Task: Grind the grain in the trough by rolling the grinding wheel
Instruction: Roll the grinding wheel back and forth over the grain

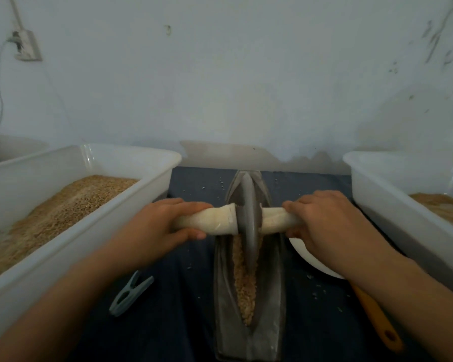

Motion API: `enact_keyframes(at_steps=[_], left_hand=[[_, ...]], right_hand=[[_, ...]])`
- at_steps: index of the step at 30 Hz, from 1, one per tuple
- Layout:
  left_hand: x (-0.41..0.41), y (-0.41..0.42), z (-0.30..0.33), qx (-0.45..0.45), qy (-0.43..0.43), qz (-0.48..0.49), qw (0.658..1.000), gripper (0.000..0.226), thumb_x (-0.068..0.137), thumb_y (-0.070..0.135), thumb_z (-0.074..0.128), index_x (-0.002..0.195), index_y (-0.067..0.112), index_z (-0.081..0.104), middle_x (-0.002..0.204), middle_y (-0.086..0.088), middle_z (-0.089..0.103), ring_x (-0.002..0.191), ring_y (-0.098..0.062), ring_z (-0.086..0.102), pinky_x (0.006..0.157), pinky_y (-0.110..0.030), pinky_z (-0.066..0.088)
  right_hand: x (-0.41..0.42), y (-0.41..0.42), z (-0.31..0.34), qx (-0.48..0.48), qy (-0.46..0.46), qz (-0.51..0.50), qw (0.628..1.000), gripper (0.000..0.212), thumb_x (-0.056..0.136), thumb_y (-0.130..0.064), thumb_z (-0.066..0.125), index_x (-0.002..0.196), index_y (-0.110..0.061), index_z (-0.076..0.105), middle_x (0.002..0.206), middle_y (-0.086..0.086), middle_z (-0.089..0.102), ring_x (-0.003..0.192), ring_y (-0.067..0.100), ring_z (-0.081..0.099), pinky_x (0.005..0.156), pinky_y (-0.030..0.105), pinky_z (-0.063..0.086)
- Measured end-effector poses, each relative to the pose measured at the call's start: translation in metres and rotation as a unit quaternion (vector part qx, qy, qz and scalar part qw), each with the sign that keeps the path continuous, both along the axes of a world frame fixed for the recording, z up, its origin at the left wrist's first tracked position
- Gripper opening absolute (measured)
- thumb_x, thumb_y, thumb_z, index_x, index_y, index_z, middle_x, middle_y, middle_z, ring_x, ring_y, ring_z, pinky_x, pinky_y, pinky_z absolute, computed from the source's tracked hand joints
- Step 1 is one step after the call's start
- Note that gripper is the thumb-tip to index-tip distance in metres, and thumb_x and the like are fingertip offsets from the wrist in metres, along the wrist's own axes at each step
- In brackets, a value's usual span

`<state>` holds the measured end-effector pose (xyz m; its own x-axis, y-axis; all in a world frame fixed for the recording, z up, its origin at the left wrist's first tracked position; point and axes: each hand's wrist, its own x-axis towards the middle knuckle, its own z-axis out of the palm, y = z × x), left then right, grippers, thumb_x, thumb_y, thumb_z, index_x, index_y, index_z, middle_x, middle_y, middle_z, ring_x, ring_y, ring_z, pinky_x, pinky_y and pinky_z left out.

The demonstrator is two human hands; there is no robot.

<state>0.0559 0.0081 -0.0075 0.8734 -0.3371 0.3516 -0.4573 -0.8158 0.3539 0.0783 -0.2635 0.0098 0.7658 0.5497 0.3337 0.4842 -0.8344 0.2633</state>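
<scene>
The boat-shaped metal trough [247, 304] on the blue-covered desk [168, 309] holds crushed grain [243, 283] along its groove. The grinding wheel [248, 218] stands upright in it, past mid-length. The left hand [165, 226] and right hand [327, 223] each wrap their fingers around a cloth-bound axle handle [209, 218]. White tubs flank the trough: the left tub [94, 226] holds whole grain, the right tub [392, 205] a brownish heap, cut off. A white bowl [311, 257] and an orange handle [377, 317] are partly hidden under the right forearm. A grey clothespin [130, 293] lies near the left tub.

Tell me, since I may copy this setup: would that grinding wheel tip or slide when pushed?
The grinding wheel probably rolls rather than slides, its thin edge sitting in the trough. It would likely topple unheld; both hands grip its cloth-wrapped handles. It looks like metal, probably heavy.
</scene>
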Motion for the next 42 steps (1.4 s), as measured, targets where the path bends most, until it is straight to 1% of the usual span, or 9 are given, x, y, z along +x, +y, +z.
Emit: enact_keyframes(at_steps=[7,11,16,22,26,32,36,39,42], left_hand=[[-0.019,0.020,0.028,-0.013,0.219,-0.128,0.967,0.040,0.079,0.059,0.058,0.119,0.055,0.052,0.110,0.023,0.065,0.102,0.002,0.060,0.088,-0.019,0.045],[-0.012,0.008,0.011,-0.004,0.080,-0.035,0.996,0.037,0.073,0.061,0.055,0.110,0.060,0.051,0.101,0.023,0.065,0.094,0.004,0.058,0.081,-0.017,0.044],[0.006,-0.010,-0.011,0.065,-0.127,0.045,0.989,0.049,0.083,0.031,0.068,0.130,0.027,0.054,0.100,0.002,0.062,0.092,-0.018,0.056,0.078,-0.029,0.041],[-0.006,0.008,0.008,-0.019,0.071,-0.037,0.997,0.045,0.074,0.056,0.059,0.118,0.057,0.050,0.104,0.021,0.065,0.096,0.005,0.058,0.081,-0.015,0.043],[-0.017,0.019,0.025,-0.025,0.204,-0.130,0.970,0.042,0.079,0.062,0.058,0.120,0.056,0.051,0.110,0.023,0.066,0.101,0.002,0.061,0.087,-0.018,0.046],[-0.007,0.007,0.009,-0.016,0.091,-0.033,0.995,0.042,0.073,0.056,0.055,0.114,0.061,0.045,0.098,0.029,0.062,0.096,0.007,0.056,0.080,-0.007,0.039],[0.004,-0.003,-0.011,0.030,-0.043,0.022,0.998,0.049,0.085,0.041,0.057,0.129,0.048,0.035,0.098,0.017,0.051,0.093,-0.007,0.051,0.079,-0.020,0.038],[0.005,-0.001,-0.009,0.022,-0.034,0.018,0.999,0.052,0.080,0.053,0.050,0.130,0.049,0.037,0.096,0.020,0.051,0.089,-0.001,0.050,0.076,-0.015,0.037],[-0.001,0.006,0.002,-0.008,0.053,-0.015,0.998,0.055,0.073,0.062,0.051,0.127,0.053,0.044,0.107,0.022,0.060,0.099,0.004,0.054,0.091,-0.024,0.044]], right_hand=[[-0.036,-0.010,0.033,0.005,0.109,0.053,0.993,0.032,0.083,-0.058,0.052,0.105,-0.035,0.054,0.090,-0.011,0.060,0.084,0.005,0.054,0.070,0.023,0.040],[-0.016,-0.003,0.017,0.027,0.064,0.024,0.997,0.029,0.088,-0.052,0.050,0.114,-0.040,0.053,0.101,-0.011,0.062,0.094,0.010,0.056,0.077,0.026,0.041],[0.014,0.000,-0.008,0.047,-0.012,-0.026,0.998,0.045,0.095,-0.047,0.041,0.138,-0.035,0.035,0.130,-0.011,0.051,0.115,0.012,0.047,0.096,0.026,0.030],[-0.010,-0.003,0.012,-0.014,0.041,0.025,0.999,0.030,0.088,-0.050,0.051,0.115,-0.037,0.052,0.107,-0.011,0.061,0.098,0.011,0.054,0.081,0.025,0.035],[-0.033,-0.010,0.032,0.001,0.120,0.059,0.991,0.022,0.083,-0.056,0.054,0.092,-0.036,0.050,0.080,-0.013,0.054,0.077,0.005,0.050,0.062,0.021,0.036],[-0.014,-0.001,0.015,0.034,0.054,0.021,0.998,0.029,0.089,-0.050,0.051,0.114,-0.038,0.054,0.104,-0.012,0.062,0.096,0.010,0.056,0.077,0.024,0.039],[0.004,0.005,-0.009,0.051,-0.020,-0.025,0.998,0.044,0.094,-0.040,0.049,0.136,-0.030,0.041,0.129,-0.008,0.054,0.116,0.014,0.048,0.097,0.027,0.029],[0.003,0.004,-0.011,0.044,-0.026,-0.026,0.998,0.043,0.094,-0.040,0.046,0.136,-0.030,0.039,0.129,-0.008,0.053,0.117,0.014,0.046,0.099,0.027,0.024],[-0.007,0.004,0.002,-0.006,0.001,-0.004,1.000,0.032,0.094,-0.041,0.046,0.124,-0.032,0.045,0.119,-0.009,0.056,0.109,0.014,0.049,0.089,0.027,0.029]])
